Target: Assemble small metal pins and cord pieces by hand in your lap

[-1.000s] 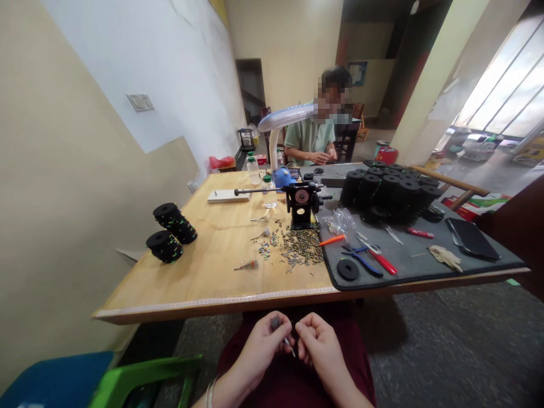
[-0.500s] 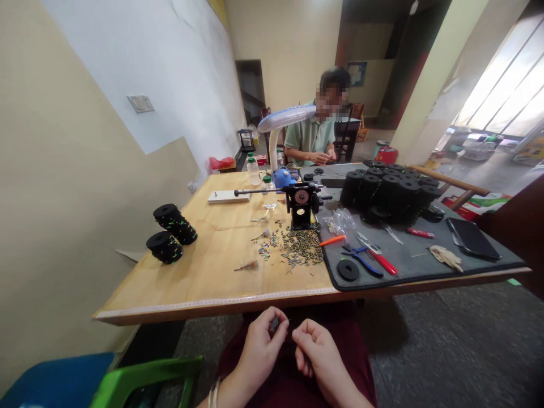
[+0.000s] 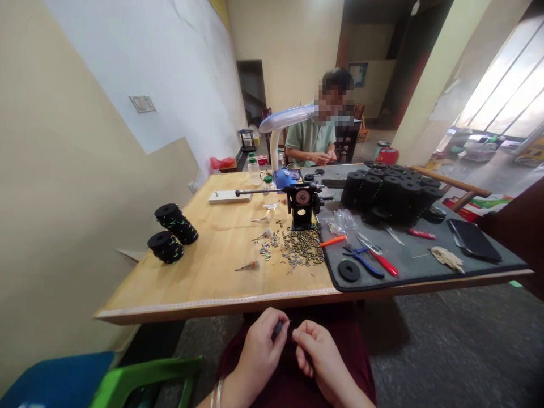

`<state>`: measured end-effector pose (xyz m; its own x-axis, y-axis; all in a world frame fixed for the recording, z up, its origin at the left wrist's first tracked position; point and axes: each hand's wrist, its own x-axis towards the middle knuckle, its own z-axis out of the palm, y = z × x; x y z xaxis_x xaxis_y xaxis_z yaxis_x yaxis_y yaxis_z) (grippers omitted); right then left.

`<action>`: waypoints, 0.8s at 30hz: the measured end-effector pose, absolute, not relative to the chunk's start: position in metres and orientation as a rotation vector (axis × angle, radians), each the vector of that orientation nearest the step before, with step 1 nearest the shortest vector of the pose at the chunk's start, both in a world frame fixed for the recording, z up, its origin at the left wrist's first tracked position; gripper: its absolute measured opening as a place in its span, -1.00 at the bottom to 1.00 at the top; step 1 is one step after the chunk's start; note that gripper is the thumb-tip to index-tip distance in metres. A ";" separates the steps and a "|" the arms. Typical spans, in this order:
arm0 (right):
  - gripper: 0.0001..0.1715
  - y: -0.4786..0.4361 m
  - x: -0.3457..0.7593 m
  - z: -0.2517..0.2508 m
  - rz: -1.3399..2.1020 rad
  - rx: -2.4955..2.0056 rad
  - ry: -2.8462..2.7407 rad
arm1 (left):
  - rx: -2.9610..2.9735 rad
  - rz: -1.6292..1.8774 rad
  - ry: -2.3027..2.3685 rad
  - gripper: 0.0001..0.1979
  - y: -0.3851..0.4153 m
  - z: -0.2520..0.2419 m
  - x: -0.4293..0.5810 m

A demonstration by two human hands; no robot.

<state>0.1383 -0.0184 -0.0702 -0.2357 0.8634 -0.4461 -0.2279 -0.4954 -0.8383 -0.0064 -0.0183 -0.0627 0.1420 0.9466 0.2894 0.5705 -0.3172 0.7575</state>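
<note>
The left hand [image 3: 259,348] is pinching a small dark piece [image 3: 277,327] over the lap, below the table edge [image 3: 221,306]; the right hand [image 3: 317,354] is pinching beside it. Loosening either grip is risking a drop to the floor.

On the table [image 3: 204,272], spools [image 3: 172,232] lie at nine o'clock of the winder [image 3: 302,205], pliers [image 3: 361,258] at four.

The pale wooden worktop [image 3: 212,266] carries a dark grey rubber mat [image 3: 425,263], two black thread-wound spools [image 3: 172,229], scattered small metal pieces [image 3: 300,249] and a black hand-cranked winder [image 3: 302,205].
</note>
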 end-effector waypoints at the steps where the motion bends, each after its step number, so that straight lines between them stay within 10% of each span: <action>1: -0.57 -0.019 0.138 -0.070 1.825 -1.240 -0.833 | 1.970 1.059 1.447 -0.90 -0.018 -0.063 -0.006; 24: -0.49 -0.020 0.139 -0.073 1.808 -1.178 -0.806 | 2.129 0.964 1.391 -0.85 -0.022 -0.059 -0.007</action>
<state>0.1387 -0.0196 -0.0733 -0.2323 0.8823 -0.4094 -0.2847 -0.4641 -0.8388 -0.0066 -0.0222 -0.0590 0.2597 0.9107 0.3213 0.6207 -0.4123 0.6669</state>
